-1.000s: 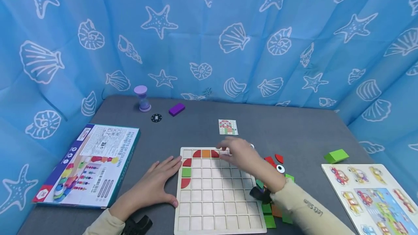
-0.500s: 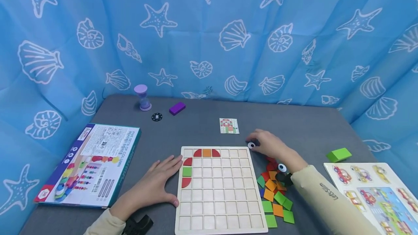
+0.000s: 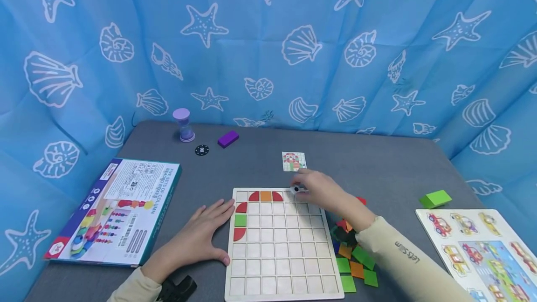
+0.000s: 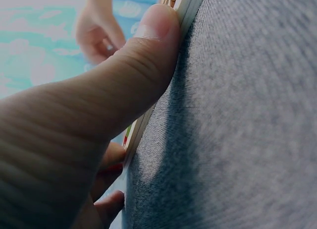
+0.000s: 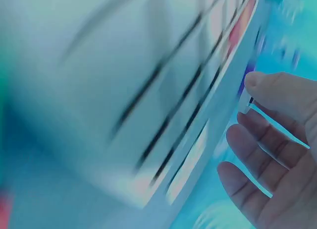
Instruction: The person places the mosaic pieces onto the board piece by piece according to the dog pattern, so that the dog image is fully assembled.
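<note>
My right hand (image 3: 320, 192) pinches a white eye piece with a black dot (image 3: 296, 189) above the far edge of the wooden grid board (image 3: 272, 255). In the right wrist view, thumb and index finger hold the white piece (image 5: 244, 102) by its edge; the other fingers are spread. Spread against the board's left edge, my left hand (image 3: 201, 234) touches it with thumb and fingertips. Red quarter-round tiles (image 3: 239, 234), an orange square (image 3: 265, 196) and a green square (image 3: 240, 220) sit in the board's top row and left column.
Loose green, orange and red tiles (image 3: 357, 270) lie right of the board, partly under my right forearm. A pattern card (image 3: 293, 161) lies beyond it. A box (image 3: 117, 209) stands left, a vehicle puzzle (image 3: 482, 241) right. An hourglass (image 3: 183, 126) and purple block (image 3: 228, 139) are at the back.
My right hand moved off the board to the right, took the eye piece beside the far right corner, and came back left with it over the top row. The left hand stayed put.
</note>
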`<action>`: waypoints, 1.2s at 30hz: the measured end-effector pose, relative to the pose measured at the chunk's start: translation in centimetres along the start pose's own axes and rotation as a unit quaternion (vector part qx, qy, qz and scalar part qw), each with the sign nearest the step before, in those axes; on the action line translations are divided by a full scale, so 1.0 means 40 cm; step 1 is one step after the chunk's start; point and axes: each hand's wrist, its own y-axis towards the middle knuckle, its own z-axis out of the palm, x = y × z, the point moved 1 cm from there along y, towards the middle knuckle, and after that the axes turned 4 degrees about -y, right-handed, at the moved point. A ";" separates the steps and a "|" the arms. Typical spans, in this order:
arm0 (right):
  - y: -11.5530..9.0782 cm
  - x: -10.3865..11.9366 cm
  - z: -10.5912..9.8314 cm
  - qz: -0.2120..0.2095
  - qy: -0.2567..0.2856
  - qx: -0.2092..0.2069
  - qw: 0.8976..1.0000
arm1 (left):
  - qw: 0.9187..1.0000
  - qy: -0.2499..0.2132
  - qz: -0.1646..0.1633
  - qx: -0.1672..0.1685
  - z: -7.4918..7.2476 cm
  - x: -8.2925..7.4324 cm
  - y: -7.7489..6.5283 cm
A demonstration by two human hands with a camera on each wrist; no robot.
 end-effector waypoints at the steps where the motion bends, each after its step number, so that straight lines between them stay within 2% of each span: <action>1: 0.009 0.026 0.003 -0.017 0.001 0.002 1.000 | 1.000 0.001 0.000 0.000 0.000 0.000 0.000; 4: 0.033 0.096 0.014 -0.066 0.002 0.007 0.998 | 1.000 0.003 0.001 0.001 0.000 0.000 -0.001; 7: 0.055 0.145 0.028 -0.090 -0.006 0.015 0.996 | 1.000 0.003 0.004 0.002 -0.001 0.001 0.000; 15: 0.088 0.201 0.065 -0.124 -0.065 0.040 0.989 | 1.000 0.002 0.005 0.001 -0.002 0.002 0.001; 27: 0.097 0.206 0.069 -0.106 -0.060 0.041 0.992 | 1.000 0.007 0.002 0.001 -0.003 0.008 0.000; 36: 0.099 0.202 0.065 -0.077 -0.061 0.057 0.994 | 1.000 0.003 0.003 0.004 0.000 0.005 0.001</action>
